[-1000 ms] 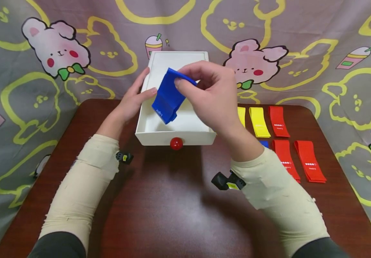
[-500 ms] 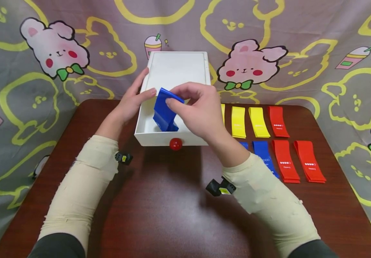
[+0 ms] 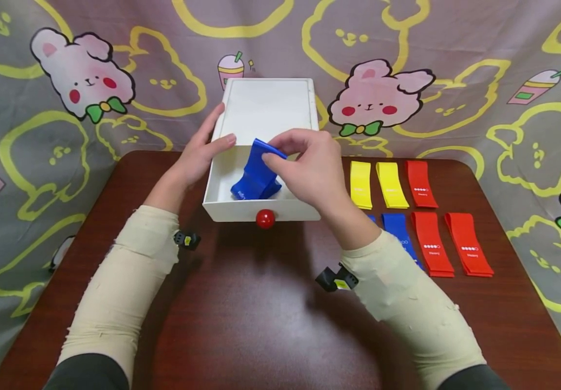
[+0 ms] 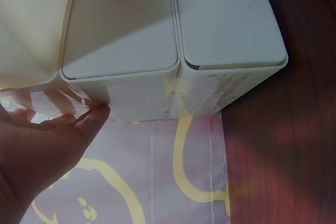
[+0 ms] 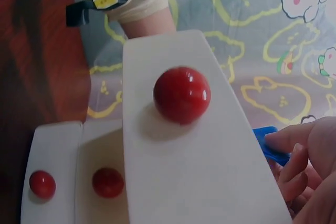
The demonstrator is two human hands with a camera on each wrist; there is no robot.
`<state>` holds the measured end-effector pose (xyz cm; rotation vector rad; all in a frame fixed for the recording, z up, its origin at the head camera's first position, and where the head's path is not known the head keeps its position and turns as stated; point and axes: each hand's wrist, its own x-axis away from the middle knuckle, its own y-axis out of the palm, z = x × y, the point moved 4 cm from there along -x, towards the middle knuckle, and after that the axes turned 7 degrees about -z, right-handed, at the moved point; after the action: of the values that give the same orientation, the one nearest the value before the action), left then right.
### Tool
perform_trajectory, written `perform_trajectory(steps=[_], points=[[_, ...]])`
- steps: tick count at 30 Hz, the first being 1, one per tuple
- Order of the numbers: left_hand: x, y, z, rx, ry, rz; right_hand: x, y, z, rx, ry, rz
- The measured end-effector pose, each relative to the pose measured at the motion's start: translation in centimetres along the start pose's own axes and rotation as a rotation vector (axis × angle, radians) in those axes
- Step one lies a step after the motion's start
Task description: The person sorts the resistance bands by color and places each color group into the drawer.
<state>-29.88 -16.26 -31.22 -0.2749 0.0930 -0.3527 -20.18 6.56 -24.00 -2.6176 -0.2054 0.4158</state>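
Note:
My right hand [image 3: 310, 162] pinches the upper end of a folded blue resistance band [image 3: 256, 176] between thumb and fingers. The band's lower end hangs inside the pulled-out top drawer [image 3: 234, 211], near its front wall. This white drawer has a round red knob [image 3: 265, 219]. In the right wrist view, part of the blue band [image 5: 272, 145] shows beyond the drawer front. My left hand [image 3: 197, 149] rests on the left side of the white drawer cabinet [image 3: 268, 108], thumb over the top edge. Its fingers lie along the cabinet's side in the left wrist view.
Right of the cabinet lie folded yellow bands [image 3: 392, 185], red bands [image 3: 431, 244] and a blue band [image 3: 399, 238] partly behind my right arm. Two lower drawers with red knobs [image 5: 107, 182] sit beneath the open one. A patterned curtain [image 3: 163, 54] hangs behind the table [image 3: 241, 314].
My right hand has come down and left with the blue band, from above the cabinet into the open drawer, then shifted slightly right. The band's lower end now bends there. The left hand stays put.

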Motion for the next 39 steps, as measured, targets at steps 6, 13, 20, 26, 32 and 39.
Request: perform_trajectory(steps=[6, 13, 20, 26, 32, 39], points=[[-0.1, 0.0, -0.1, 0.026, 0.003, 0.002, -0.1, -0.7, 0.7, 0.13, 0.052, 0.005], [-0.1, 0.0, -0.1, 0.024, 0.002, 0.003, 0.0, -1.4, 1.7, 0.179, 0.099, 0.009], [0.0, 0.0, -0.1, 0.019, -0.005, 0.005, -0.2, -1.8, 3.0, 0.211, 0.088, 0.041], [0.0, 0.0, -0.2, 0.013, -0.01, 0.003, -0.1, -2.0, 3.7, 0.25, 0.09, 0.064], [0.0, -0.1, -0.2, 0.012, -0.003, 0.001, 0.0, -2.2, 4.2, 0.256, 0.095, 0.075], [-0.1, 0.0, -0.2, 0.033, 0.004, -0.003, 0.5, -2.9, 4.5, 0.206, 0.046, 0.135]])
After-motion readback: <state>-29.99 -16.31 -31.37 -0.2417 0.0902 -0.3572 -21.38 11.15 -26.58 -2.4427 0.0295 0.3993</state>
